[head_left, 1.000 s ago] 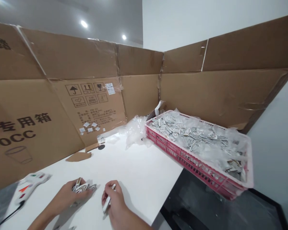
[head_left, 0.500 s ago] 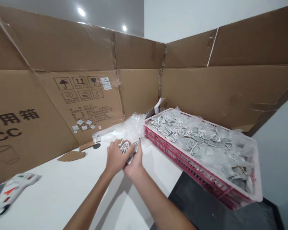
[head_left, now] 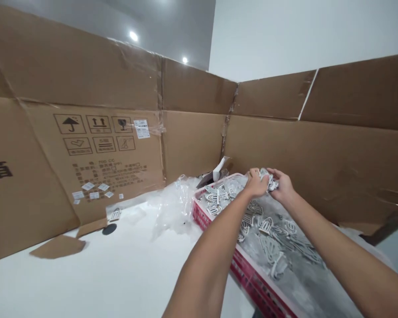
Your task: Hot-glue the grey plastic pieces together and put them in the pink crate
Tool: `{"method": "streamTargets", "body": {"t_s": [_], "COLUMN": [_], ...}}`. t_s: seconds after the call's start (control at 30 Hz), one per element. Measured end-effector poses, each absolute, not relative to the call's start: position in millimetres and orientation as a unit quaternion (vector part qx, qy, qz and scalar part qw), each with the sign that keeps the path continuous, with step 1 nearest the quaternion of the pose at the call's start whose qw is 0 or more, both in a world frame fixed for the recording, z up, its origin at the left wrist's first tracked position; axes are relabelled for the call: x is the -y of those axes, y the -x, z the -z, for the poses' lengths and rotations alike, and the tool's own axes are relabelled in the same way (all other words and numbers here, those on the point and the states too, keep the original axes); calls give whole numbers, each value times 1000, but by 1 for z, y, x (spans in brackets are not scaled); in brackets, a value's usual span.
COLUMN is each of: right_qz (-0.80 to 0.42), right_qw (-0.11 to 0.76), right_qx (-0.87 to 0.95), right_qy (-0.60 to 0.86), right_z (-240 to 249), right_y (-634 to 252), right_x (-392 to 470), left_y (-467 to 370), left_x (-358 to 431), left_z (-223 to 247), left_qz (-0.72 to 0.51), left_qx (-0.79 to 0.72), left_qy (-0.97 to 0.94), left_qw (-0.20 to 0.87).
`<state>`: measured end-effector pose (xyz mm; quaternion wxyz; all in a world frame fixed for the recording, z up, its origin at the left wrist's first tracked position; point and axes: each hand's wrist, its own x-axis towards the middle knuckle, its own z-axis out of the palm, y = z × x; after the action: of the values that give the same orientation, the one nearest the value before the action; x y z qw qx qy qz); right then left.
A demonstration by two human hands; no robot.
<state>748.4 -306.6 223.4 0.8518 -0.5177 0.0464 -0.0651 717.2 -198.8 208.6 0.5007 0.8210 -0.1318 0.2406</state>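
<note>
Both of my hands are together above the far part of a red-and-white plastic crate. My left hand and my right hand are closed around a small bunch of flat grey-and-white cut-out pieces. The fingers hide part of the bunch. Below them, the crate holds many similar loose pieces, lying at all angles on a clear plastic liner. My forearms cross over the crate and cover some of its contents.
Tall cardboard panels stand along the back. Crumpled clear plastic lies left of the crate on the white table. A single grey-and-white piece, a black disc and a torn cardboard scrap rest farther left.
Both hands, still around the bunch, have moved right and away from me, from over the white table to above the crate. The view has shifted too, and the power strip has left it.
</note>
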Motion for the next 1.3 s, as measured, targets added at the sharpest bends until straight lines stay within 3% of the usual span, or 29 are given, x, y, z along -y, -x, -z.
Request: {"method": "streamTargets", "body": {"t_s": [0.23,0.43,0.57,0.67,0.77,0.9,1.03,1.13,1.3], "right_qz": [134,175,91,-122,-210,-256,-245,-214,-162], "right_qw": [680,568,551,501,444,572,489,392,306], "right_qx": [-33,103,281,384,486,490,497,567,589], "right_qy": [721,798,780,766,723,606,674,692,731], "right_z": [-176,-222,-267,-271,-223,-103,-14,3,2], "right_y": [-780,-747,-678,-592,-473,-293,-174,-148,-165], "right_x": [352,281,178,115,81,65,55,46,33], "left_y": [-692,-494,-351,-266,-185,-90,-37,-27,-23], "left_x": [116,94,136,133,92,11,-81,-148,-204], "left_z": [-193,-196,-132,-84,-78,-94,-82,-64,-47], "left_qz": [-188,-298,-374,-399,-374,-341,-301,-168,-46], "left_qx": [44,67,27,-19,-125,-303,-401,-427,-417], "left_qy": [-864,-830,-833,-852,-848,-827,-820,-862,-872], "left_qw": [465,467,407,340,354,328,276,216,251]}}
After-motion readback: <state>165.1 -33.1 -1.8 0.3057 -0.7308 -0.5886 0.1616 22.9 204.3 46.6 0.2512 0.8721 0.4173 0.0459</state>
